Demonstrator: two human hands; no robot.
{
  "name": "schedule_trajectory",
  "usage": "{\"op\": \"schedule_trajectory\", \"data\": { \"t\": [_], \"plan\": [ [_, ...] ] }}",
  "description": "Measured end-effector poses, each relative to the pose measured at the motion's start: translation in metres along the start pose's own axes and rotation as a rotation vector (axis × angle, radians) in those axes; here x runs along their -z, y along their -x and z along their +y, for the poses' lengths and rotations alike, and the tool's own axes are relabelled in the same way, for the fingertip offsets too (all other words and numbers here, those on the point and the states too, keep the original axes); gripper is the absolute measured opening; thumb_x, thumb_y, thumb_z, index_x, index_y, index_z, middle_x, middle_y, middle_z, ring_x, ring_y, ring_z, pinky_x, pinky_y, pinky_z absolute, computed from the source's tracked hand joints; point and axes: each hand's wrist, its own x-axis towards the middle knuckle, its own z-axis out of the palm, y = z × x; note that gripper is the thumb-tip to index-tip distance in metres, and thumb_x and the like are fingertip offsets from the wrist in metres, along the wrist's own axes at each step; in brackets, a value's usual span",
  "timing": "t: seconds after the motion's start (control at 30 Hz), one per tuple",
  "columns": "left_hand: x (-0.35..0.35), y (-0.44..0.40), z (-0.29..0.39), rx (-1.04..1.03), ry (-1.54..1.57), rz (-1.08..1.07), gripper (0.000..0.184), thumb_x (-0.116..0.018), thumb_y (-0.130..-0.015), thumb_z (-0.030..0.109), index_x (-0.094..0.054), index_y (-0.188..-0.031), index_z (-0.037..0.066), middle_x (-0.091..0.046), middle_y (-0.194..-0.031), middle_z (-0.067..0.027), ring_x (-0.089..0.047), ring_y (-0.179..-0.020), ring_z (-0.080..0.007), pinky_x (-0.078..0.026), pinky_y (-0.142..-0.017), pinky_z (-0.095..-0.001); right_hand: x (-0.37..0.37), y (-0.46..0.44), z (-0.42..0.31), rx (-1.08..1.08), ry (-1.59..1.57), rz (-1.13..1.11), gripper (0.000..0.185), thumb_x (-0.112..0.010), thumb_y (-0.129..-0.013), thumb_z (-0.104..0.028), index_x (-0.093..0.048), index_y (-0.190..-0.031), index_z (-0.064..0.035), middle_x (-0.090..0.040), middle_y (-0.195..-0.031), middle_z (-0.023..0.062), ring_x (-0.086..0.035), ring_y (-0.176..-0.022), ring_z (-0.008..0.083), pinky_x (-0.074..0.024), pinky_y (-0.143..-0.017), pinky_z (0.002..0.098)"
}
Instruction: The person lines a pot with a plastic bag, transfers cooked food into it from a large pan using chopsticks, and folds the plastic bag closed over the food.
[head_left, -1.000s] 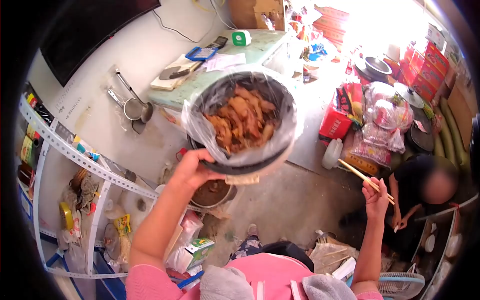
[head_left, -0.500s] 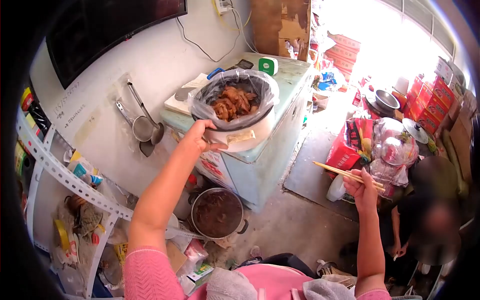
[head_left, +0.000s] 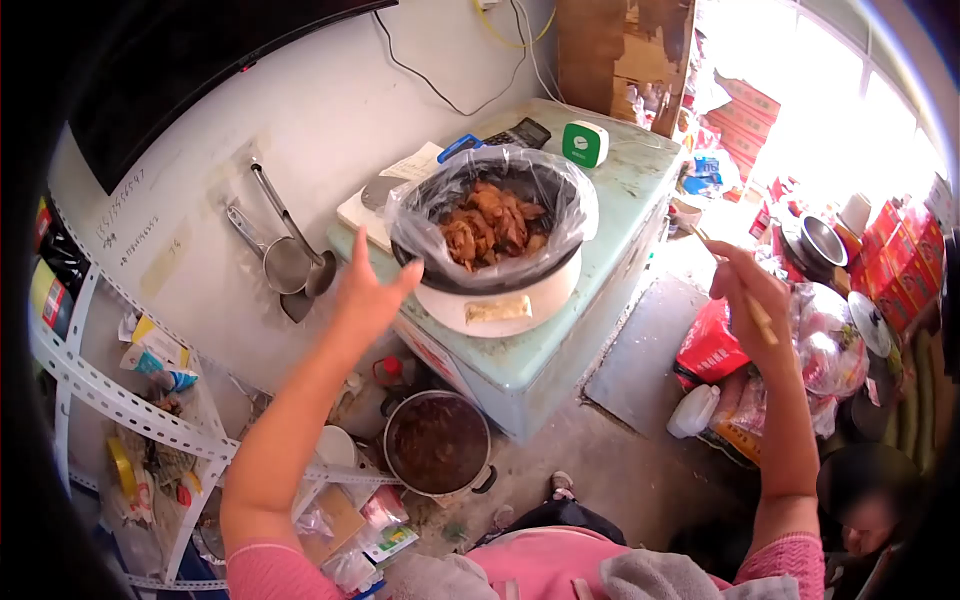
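A dark pot point(head_left: 462, 278) lined with a clear plastic bag point(head_left: 567, 205) holds browned, cooked meat pieces point(head_left: 492, 225). It sits on a white base point(head_left: 545, 312) with a taped label, on a pale green cabinet top point(head_left: 610, 215). My left hand point(head_left: 370, 288) is open just left of the pot, thumb and fingers spread, its fingertips near the rim. Out to the right of the cabinet, my right hand point(head_left: 752, 298) is closed around wooden chopsticks point(head_left: 762, 320); their far tips show above the fingers.
A large pot of dark liquid point(head_left: 437, 443) stands on the floor beside the cabinet. White perforated shelving point(head_left: 130, 400) is at left. A ladle point(head_left: 319, 272) and strainer point(head_left: 286, 262) hang on the wall. Bagged goods point(head_left: 825, 340) and a person point(head_left: 868, 520) are at right.
My left hand has come off the white base and opened to its left. My right hand has moved right and up, turning the chopsticks. The view has shifted.
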Motion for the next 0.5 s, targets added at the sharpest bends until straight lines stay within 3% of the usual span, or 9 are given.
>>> {"op": "schedule_trajectory", "data": {
  "t": [0.07, 0.1, 0.13, 0.23, 0.27, 0.37, 0.4, 0.5],
  "plan": [
    [0.011, 0.0, 0.023, -0.47, -0.292, 0.012, 0.055, -0.058, -0.076, 0.015, -0.038, -0.127, 0.01, -0.038, -0.13, -0.0175, -0.037, -0.121, -0.0328, -0.026, -0.1, -0.0455, -0.008, -0.032, -0.004, 0.243, 0.285, -0.147, 0.026, -0.055, -0.084, -0.013, -0.055, -0.11, -0.0098, -0.059, -0.074, 0.0066, -0.058, -0.062, 0.0192, -0.0453, -0.057, 0.0294],
    [0.016, -0.001, 0.034, -0.702, -0.438, 0.017, 0.055, -0.058, -0.076, 0.011, -0.04, -0.127, 0.012, -0.037, -0.132, -0.0154, -0.036, -0.122, -0.0323, -0.021, -0.103, -0.0446, -0.02, -0.047, 0.001, 0.426, 0.263, -0.139, 0.033, -0.057, -0.081, -0.013, -0.052, -0.114, -0.0141, -0.056, -0.069, 0.0065, -0.056, -0.063, 0.0237, -0.0449, -0.056, 0.0328],
    [0.013, -0.004, 0.046, -0.778, -0.408, -0.048, 0.051, -0.055, -0.073, 0.0, -0.045, -0.122, 0.012, -0.048, -0.123, -0.0081, -0.039, -0.12, -0.0313, -0.019, -0.104, -0.0469, -0.028, -0.063, 0.003, 0.454, 0.275, -0.219, 0.034, -0.057, -0.081, -0.013, -0.051, -0.115, -0.0138, -0.055, -0.068, 0.006, -0.056, -0.064, 0.0238, -0.0445, -0.055, 0.034],
    [0.007, -0.018, 0.046, -0.826, -0.565, -0.228, 0.055, -0.057, -0.07, -0.003, -0.048, -0.121, 0.016, -0.056, -0.112, -0.0037, -0.042, -0.118, -0.0245, -0.018, -0.104, -0.0513, -0.054, -0.1, 0.011, 0.606, 0.242, -0.319, 0.034, -0.059, -0.077, -0.01, -0.055, -0.11, -0.0133, -0.052, -0.066, 0.0047, -0.054, -0.062, 0.0222, -0.0445, -0.051, 0.0334],
    [0.005, -0.02, 0.045, -0.847, -0.546, -0.217, 0.043, -0.056, -0.069, -0.005, -0.056, -0.109, 0.012, -0.059, -0.098, -0.002, -0.048, -0.11, -0.0226, -0.019, -0.103, -0.0529, -0.061, -0.109, 0.016, 0.667, 0.215, -0.332, 0.033, -0.061, -0.075, -0.009, -0.056, -0.107, -0.0132, -0.051, -0.065, 0.0044, -0.054, -0.061, 0.0214, -0.0447, -0.05, 0.0325],
    [0.011, -0.022, 0.046, -0.928, -0.657, -0.283, 0.028, -0.055, -0.067, -0.005, -0.06, -0.092, 0.009, -0.057, -0.087, -0.0012, -0.053, -0.098, -0.0215, -0.022, -0.103, -0.0525, -0.073, -0.127, 0.027, 0.84, 0.244, -0.412, 0.025, -0.062, -0.071, -0.009, -0.058, -0.096, -0.0109, -0.047, -0.063, 0.0034, -0.052, -0.06, 0.0195, -0.0434, -0.048, 0.0318],
    [0.011, -0.02, 0.047, -0.972, -0.631, -0.231, 0.019, -0.054, -0.066, -0.004, -0.058, -0.08, 0.008, -0.053, -0.081, -0.0024, -0.052, -0.091, -0.0217, -0.025, -0.101, -0.0531, -0.075, -0.128, 0.03, 0.896, 0.156, -0.317, 0.02, -0.063, -0.067, -0.007, -0.058, -0.086, -0.0095, -0.043, -0.059, 0.002, -0.05, -0.056, 0.0172, -0.0411, -0.044, 0.0311],
    [0.026, -0.004, 0.053, -0.916, -0.637, -0.08, 0.012, -0.058, -0.067, 0.004, -0.057, -0.078, 0.008, -0.052, -0.081, -0.0029, -0.052, -0.091, -0.0206, -0.029, -0.099, -0.0524, -0.06, -0.123, 0.03, 0.923, 0.185, -0.329, 0.02, -0.061, -0.063, -0.011, -0.054, -0.081, -0.0071, -0.043, -0.061, 0.0011, -0.049, -0.055, 0.0171, -0.0404, -0.042, 0.0287]
  ]
}}
